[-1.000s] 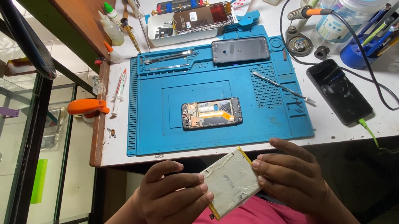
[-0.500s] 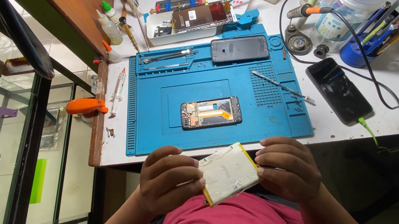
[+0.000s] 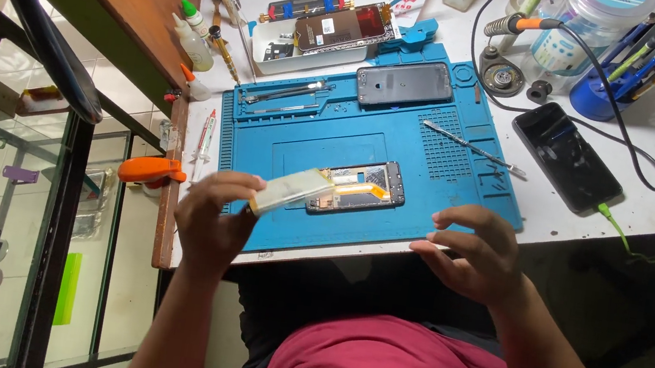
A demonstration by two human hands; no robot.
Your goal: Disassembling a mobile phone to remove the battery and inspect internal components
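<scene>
My left hand (image 3: pixel 213 219) holds a flat pale phone battery (image 3: pixel 291 190) by its left end, tilted over the front of the blue work mat (image 3: pixel 430 181). The battery's right end reaches an opened phone (image 3: pixel 357 186) with an orange flex cable, which lies in the middle of the mat. Over the mat's front right edge my right hand (image 3: pixel 473 254) hovers with its fingers curled apart and nothing in them.
A dark phone back (image 3: pixel 404 83) and tweezers (image 3: pixel 473 149) lie on the mat. To the right a black phone (image 3: pixel 567 156) is plugged in by a green cable. A tray with another phone (image 3: pixel 340 30), bottles (image 3: pixel 191 37), a soldering iron (image 3: pixel 529 23) and a blue pen cup (image 3: pixel 606 86) stand behind.
My right hand has let go of the battery and moved right. My left hand has carried the battery up from my lap to the opened phone on the mat.
</scene>
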